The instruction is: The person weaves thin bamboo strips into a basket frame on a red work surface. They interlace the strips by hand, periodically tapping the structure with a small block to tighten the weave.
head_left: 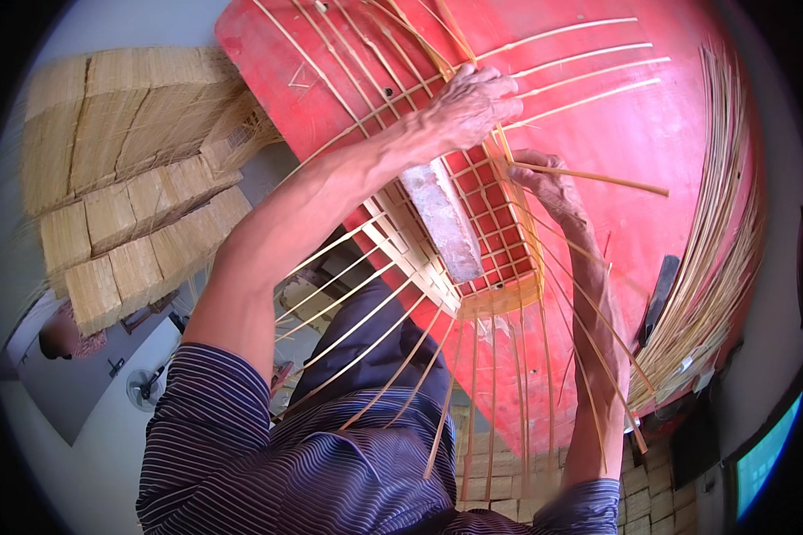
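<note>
A partly woven basket with an open lattice base lies on a red board, long stakes fanning out from its sides. Within it rests a whitish oblong block. Over the far end of the basket, my left hand is closed with curled fingers at the side wall; its fingertips are partly hidden. My right hand, at the basket's right side, pinches a brown cane strip whose free end sticks out to the right. Golden strips run along the side wall between both hands.
The red board carries a bundle of thin canes along its right edge, with a dark flat tool beside it. Stacked straw-coloured bundles stand at left. A fan and another person are at lower left.
</note>
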The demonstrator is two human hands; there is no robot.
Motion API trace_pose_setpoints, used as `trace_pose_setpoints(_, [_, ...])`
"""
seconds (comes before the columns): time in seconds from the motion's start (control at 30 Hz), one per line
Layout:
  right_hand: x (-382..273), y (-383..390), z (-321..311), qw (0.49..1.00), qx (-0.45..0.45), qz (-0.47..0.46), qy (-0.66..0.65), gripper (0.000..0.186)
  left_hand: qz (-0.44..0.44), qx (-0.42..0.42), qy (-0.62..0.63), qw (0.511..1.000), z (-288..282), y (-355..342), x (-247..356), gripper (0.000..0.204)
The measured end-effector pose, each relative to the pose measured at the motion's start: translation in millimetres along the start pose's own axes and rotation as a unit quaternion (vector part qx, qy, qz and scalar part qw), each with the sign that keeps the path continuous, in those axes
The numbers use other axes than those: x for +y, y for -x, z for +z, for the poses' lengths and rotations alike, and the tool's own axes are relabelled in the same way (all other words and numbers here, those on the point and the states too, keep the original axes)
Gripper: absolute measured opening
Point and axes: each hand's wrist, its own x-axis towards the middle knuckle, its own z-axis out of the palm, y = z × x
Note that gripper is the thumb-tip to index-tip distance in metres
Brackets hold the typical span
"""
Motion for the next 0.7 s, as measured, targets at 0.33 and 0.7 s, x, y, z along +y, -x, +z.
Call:
trace_pose_setpoints(0.33, [14.0, 4.2, 11.4, 0.989, 0.012, -0.017, -0.143, 0.026, -0.017, -0.181, -0.139, 0.973, -28.9, -8.7, -7.8, 0.01])
trace_pose_setpoints(0.7, [-1.6, -5.4, 13.7, 0.989, -0.061, -0.067, -0.114, 0.036, -0.481, 0.113, 0.454, 0.742, -10.6, -11.4, -25.3, 0.053])
